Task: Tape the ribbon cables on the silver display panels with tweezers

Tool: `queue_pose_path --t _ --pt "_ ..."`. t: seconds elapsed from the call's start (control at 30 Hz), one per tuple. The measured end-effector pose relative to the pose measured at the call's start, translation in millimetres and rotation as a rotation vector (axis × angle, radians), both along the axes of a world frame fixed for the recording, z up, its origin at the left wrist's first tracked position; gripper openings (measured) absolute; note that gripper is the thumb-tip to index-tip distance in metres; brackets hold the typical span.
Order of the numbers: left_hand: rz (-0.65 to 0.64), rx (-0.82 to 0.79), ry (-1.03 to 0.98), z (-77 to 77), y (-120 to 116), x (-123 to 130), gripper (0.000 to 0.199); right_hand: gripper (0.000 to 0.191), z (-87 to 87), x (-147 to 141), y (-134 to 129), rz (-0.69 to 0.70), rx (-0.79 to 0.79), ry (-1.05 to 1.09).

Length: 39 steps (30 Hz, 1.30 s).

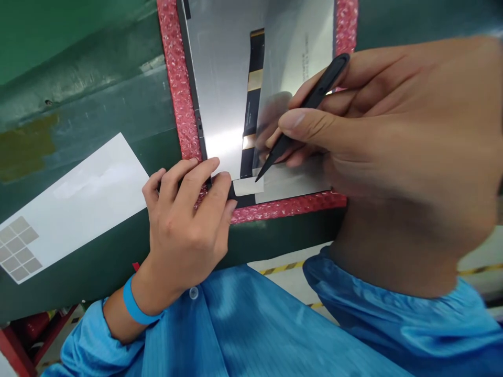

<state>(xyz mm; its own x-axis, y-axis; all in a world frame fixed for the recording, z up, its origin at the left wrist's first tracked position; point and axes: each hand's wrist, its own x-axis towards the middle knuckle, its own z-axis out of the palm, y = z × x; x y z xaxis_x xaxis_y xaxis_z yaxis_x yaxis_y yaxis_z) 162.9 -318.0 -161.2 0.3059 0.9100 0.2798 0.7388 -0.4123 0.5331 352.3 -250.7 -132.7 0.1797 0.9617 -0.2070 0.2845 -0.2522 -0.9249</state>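
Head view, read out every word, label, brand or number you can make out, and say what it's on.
No text can be read.
Silver panel: faint print near its right side, too small and blurred.
Black strip: tiny pale marks, too small to read.

Free room over the panel (220, 78), upper left; left hand (192, 225) below, right hand (401, 131) and black tool (277, 150) rightward

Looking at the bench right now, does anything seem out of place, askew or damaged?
Yes: a yellowish-brown patch discolours the green work surface at far left; stain or tape, I cannot tell. The white sheet beside the left hand lies slanted, out of line with the pink foam.
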Motion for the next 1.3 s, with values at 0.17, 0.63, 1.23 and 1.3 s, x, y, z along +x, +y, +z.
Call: queue_pose_path --t 0.17,0.63,1.23,1.3 --pt "0.001 0.011 -0.006 0.8 0.6 0.6 0.017 0.019 -1.3 2.9 -2.6 0.039 -0.006 -0.032" --pt "0.023 0.033 -0.007 1.1 -1.1 4.1 0.026 0.02 4.3 -2.1 -0.1 0.013 -0.04 -0.051" --pt "-0.019 0.016 0.08 1.9 -2.6 5.7 0.024 0.021 0.6 3.1 0.7 0.05 -0.03 -0.044" --pt "0.004 0.028 0.088 1.6 -2.8 6.9 0.023 0.02 -1.0 3.4 -0.1 0.057 -0.022 -0.041"
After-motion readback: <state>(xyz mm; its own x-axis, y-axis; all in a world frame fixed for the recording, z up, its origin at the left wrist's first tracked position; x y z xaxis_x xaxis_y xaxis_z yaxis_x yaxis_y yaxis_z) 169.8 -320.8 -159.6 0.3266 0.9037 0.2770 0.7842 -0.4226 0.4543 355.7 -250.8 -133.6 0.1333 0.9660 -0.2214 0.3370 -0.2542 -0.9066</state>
